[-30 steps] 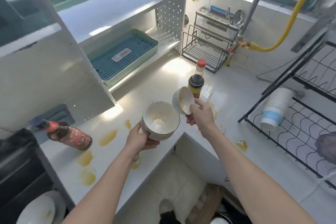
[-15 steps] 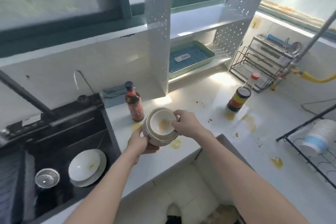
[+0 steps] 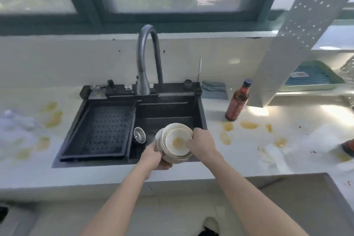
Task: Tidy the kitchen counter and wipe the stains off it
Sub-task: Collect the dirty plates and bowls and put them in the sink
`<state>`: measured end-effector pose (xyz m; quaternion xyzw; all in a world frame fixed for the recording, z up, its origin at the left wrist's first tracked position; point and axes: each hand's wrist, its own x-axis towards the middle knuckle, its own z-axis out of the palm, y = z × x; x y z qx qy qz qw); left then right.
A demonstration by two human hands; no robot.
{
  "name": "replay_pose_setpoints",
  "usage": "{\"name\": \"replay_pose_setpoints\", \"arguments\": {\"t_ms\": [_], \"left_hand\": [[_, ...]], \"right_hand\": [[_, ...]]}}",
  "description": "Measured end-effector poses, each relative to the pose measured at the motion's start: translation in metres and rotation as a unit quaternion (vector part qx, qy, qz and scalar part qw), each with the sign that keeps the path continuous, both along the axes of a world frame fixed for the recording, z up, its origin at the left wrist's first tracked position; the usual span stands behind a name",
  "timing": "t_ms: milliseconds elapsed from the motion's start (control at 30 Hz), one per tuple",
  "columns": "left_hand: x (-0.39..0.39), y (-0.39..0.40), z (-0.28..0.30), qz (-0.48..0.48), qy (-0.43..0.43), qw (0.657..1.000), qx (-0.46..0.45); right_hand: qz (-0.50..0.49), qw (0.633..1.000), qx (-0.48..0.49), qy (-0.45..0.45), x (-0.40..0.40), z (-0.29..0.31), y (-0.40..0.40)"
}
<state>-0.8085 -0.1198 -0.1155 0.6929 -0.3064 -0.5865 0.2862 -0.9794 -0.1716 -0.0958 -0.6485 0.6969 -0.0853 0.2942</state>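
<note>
Two stacked bowls (image 3: pixel 176 142), the smaller nested inside the larger and smeared with a yellow stain, are held tilted over the right basin of a black sink (image 3: pixel 168 109). The left hand (image 3: pixel 153 156) cups the larger bowl from below and to the left, its fingers curled under the base and mostly hidden. The right hand (image 3: pixel 201 142) grips the stack's right rim, its fingers (image 3: pixel 188 142) curled over the edge and touching the inner bowl. Just left of the left fingers, a small metal cup (image 3: pixel 139 135) stands in the basin, beside a perforated black tray (image 3: pixel 99 130). Above the fingers, a curved faucet (image 3: pixel 147 59) arches over the sink. Right of the right fingers, yellow stains (image 3: pixel 249 125) mark the white table (image 3: pixel 249 159), a brown sauce bottle (image 3: pixel 237 101) stands upright, and a folded blue cloth (image 3: pixel 214 90) lies by the wall; more stains (image 3: pixel 53 119) lie well left of the sink. Likely risks: because the bowls tilt, the loose inner one could slide out and chip against the basin or strike the metal cup, and residue could drip onto the table edge if the stack drifts back over it.
</note>
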Motion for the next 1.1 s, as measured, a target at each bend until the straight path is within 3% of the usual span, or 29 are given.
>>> {"name": "replay_pose_setpoints", "arguments": {"t_ms": [133, 333, 467, 533, 833, 967, 1100], "left_hand": [[0.039, 0.008, -0.013, 0.013, -0.006, 1.000, 0.006], [0.061, -0.004, -0.035, 0.025, 0.029, 0.999, 0.018], [0.064, -0.032, -0.055, 0.002, 0.059, 0.998, 0.035], [0.064, -0.053, -0.065, -0.012, 0.081, 0.995, 0.056], [0.067, -0.146, -0.128, -0.049, 0.227, 0.958, 0.167], [0.072, -0.165, -0.161, -0.010, 0.285, 0.933, 0.219], [0.068, -0.181, -0.180, 0.000, 0.250, 0.937, 0.243]], "right_hand": [[0.003, 0.999, 0.037, -0.006, 0.037, -0.017, 0.003], [-0.037, 0.987, 0.110, -0.107, 0.058, -0.050, -0.021], [-0.123, 0.915, 0.271, -0.274, 0.058, -0.070, -0.047], [-0.128, 0.903, 0.286, -0.294, 0.054, -0.083, -0.065], [-0.129, 0.903, 0.329, -0.243, 0.041, -0.163, -0.151], [-0.128, 0.911, 0.340, -0.195, 0.045, -0.193, -0.168], [-0.121, 0.920, 0.336, -0.162, 0.053, -0.215, -0.179]]}}
